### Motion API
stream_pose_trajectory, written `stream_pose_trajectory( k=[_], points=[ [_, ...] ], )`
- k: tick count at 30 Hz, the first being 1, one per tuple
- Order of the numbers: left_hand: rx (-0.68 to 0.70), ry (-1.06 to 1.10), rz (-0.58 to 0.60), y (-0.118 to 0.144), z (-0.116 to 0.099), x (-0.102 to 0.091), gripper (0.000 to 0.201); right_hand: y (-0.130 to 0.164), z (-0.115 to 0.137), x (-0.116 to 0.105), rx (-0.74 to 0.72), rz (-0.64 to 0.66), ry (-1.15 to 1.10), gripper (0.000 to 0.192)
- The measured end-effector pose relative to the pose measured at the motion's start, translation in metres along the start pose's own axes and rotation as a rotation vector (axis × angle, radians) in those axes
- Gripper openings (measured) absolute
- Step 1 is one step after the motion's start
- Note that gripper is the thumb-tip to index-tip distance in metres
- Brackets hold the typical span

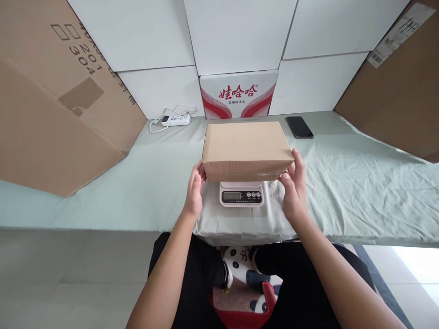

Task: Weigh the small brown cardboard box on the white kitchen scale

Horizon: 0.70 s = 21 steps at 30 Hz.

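A closed brown cardboard box (248, 142) sits over a white kitchen scale (242, 201), covering most of its platform. Whether its full weight rests there, I cannot tell. The scale's front shows a grey display and a few round buttons; no digits can be read. My left hand (196, 189) is at the box's near left corner, with its fingertips partly hidden against the side. Around the near right corner, my right hand (294, 183) grips the box, thumb toward the front and fingers along the right side.
A black phone (299, 127) lies behind the box to the right. At the back left is a white power strip (176, 120) with a cable. A red-and-white carton (239, 96) stands against the wall. Large cardboard sheets (44, 132) flank the cloth-covered table (154, 196).
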<state>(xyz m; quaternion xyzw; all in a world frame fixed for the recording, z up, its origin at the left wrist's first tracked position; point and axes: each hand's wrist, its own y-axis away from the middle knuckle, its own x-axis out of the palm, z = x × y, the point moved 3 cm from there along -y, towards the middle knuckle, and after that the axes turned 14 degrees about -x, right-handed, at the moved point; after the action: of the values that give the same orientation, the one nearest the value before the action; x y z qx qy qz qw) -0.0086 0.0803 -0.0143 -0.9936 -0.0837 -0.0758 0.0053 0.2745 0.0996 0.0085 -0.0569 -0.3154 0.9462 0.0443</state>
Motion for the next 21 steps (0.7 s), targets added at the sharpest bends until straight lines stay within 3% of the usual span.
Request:
stream_pose_trajectory(
  k=[5, 8, 11, 13, 17, 21],
  points=[
    [0.064, 0.045, 0.029, -0.014, -0.015, 0.009, 0.066, -0.023, -0.001, 0.0, -0.048, -0.026, -0.011, 0.063],
    [0.097, 0.053, 0.049, -0.044, -0.035, 0.017, 0.073, -0.055, -0.01, 0.0, -0.131, -0.058, 0.019, 0.059],
    [0.111, 0.002, 0.1, -0.086, -0.048, 0.022, 0.081, -0.092, -0.033, 0.012, -0.225, -0.01, 0.05, 0.059],
    [0.078, -0.012, 0.099, -0.111, -0.046, 0.021, 0.086, -0.11, -0.058, 0.025, -0.249, -0.011, 0.054, 0.061],
    [-0.074, -0.028, 0.079, -0.138, -0.022, 0.016, 0.093, -0.12, -0.108, 0.05, -0.13, -0.017, 0.041, 0.065],
    [-0.201, -0.069, 0.084, -0.146, -0.006, 0.019, 0.092, -0.115, -0.127, 0.055, 0.018, -0.106, 0.033, 0.062]
  ],
)
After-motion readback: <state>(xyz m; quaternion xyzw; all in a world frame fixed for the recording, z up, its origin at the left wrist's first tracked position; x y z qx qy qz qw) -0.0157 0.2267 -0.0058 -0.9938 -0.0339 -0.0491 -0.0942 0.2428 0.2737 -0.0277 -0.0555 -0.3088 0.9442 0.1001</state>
